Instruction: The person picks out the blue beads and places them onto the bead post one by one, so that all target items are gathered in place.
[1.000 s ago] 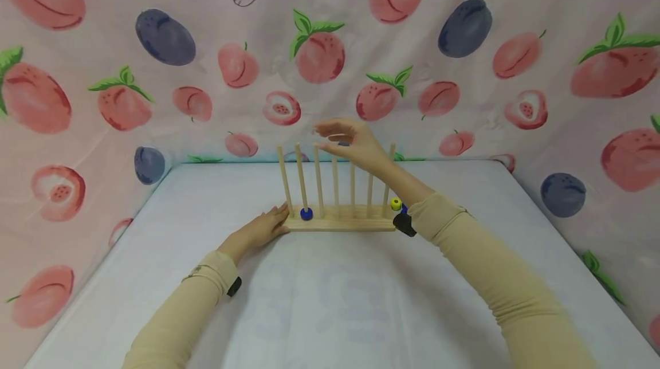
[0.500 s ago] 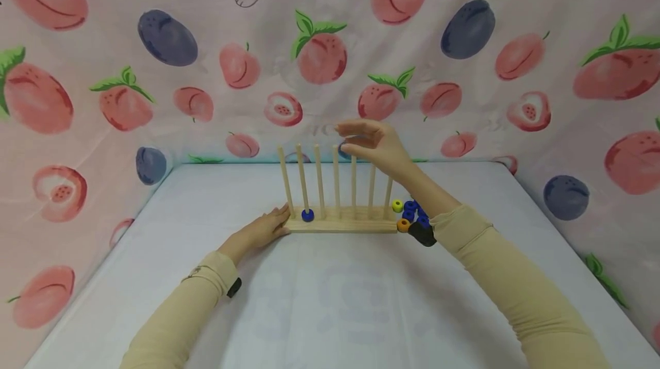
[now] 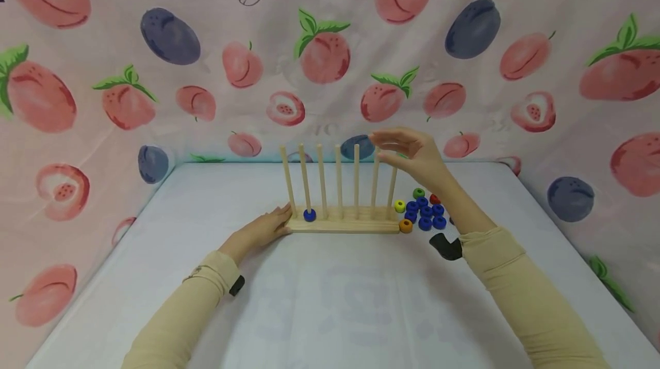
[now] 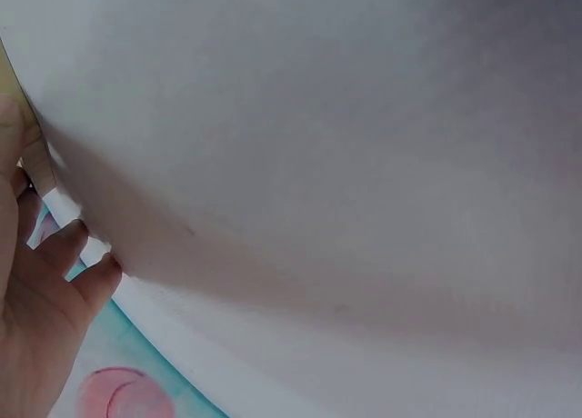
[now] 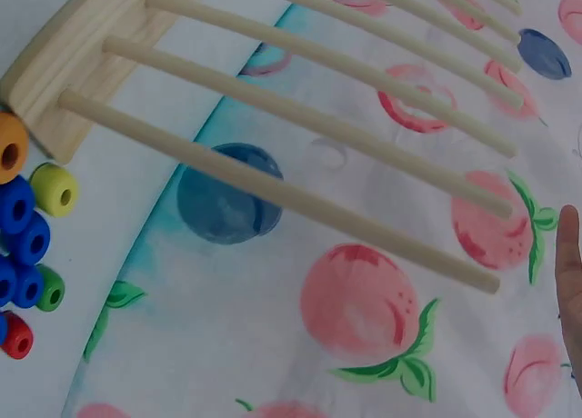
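A wooden rack with several upright pegs stands mid-table. One blue bead sits at the foot of its second peg from the left. My left hand rests flat against the rack's left end, fingers straight; in the left wrist view the left hand lies on the white table. My right hand hovers at the tops of the two rightmost pegs, fingers extended and holding nothing. In the right wrist view the pegs slant across the picture and one fingertip shows at the right edge.
A cluster of loose beads lies right of the rack: several blue beads, a yellow bead, an orange bead, a green bead and a red bead. Peach-print cloth walls the table's back and sides.
My right hand has slid rightward along the peg tops, from about the third peg to the last two, uncovering the bead cluster. The left hand stayed put.
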The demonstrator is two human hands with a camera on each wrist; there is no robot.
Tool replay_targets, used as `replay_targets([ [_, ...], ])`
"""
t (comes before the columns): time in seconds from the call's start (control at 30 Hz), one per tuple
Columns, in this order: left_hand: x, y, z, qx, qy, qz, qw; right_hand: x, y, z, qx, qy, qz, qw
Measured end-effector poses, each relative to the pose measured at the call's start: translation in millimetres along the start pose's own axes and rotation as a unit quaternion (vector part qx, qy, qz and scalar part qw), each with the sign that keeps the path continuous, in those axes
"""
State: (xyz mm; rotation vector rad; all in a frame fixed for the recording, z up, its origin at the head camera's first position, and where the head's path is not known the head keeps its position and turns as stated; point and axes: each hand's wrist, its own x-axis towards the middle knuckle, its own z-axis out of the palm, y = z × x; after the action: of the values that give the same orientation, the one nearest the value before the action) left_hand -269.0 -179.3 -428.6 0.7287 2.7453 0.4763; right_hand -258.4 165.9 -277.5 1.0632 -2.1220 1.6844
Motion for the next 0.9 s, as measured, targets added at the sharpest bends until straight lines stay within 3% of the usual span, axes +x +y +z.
replay_targets([
  [0.2,0.8,-3.7,-0.4,-0.013,0.007,0.005,0.9999,-15.1,6.8,-8.2,-0.008,0.015,0.026,1.000],
  [0.43,0.2,-10.4,-1.6,-0.031,0.015,0.043,0.9985,-33.5,16.1,-17.1,-0.023,0.015,0.052,0.998],
  [0.7,1.9,-5.1,-2.5,-0.015,0.008,0.007,0.9998,-51.9,28.7,-28.7,-0.047,0.015,0.073,0.996],
  [0.9,3.6,-3.9,-3.9,-0.015,0.012,0.018,0.9996,-63.8,39.8,-36.1,-0.049,0.002,0.079,0.996],
])
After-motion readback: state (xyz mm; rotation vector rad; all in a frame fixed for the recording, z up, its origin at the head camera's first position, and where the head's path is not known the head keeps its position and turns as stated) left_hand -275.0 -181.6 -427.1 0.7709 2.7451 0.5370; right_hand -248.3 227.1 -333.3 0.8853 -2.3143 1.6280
